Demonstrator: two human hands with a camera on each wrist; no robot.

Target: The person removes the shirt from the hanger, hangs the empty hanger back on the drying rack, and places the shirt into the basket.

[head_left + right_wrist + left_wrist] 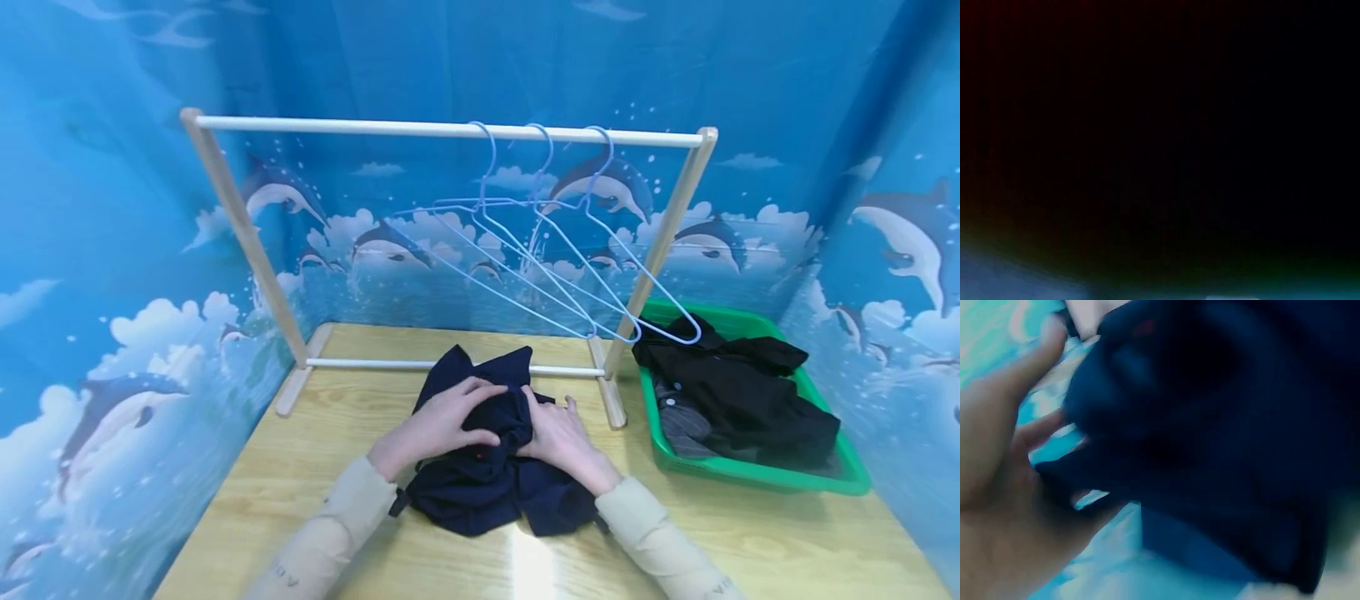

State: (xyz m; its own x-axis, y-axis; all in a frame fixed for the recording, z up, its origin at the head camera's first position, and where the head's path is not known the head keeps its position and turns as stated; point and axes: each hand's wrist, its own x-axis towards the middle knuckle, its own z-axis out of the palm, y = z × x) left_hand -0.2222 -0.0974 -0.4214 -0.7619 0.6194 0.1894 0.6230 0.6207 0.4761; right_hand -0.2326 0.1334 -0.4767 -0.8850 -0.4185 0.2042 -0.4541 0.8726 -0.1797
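Observation:
A bunched navy garment [480, 492] lies on the table, raised in folds at its middle, with a small red spot showing. My left hand [442, 421] is at its left side; in the left wrist view the thumb [1041, 359] stands straight and off the cloth, while a fold lies across the palm and the other fingers go partly behind it. On the other side my right hand [558, 433] grips the raised folds, thumb on the near face, some fingers hidden. The right wrist view is almost wholly dark.
Behind the garment stands a rack with a white top rail [337, 126] and wooden legs. Three light blue hangers [592, 242] hang on its right half. A green basket [750, 477] at the right holds dark clothes [750, 400]. Dolphin-print curtains surround the wooden table [255, 517].

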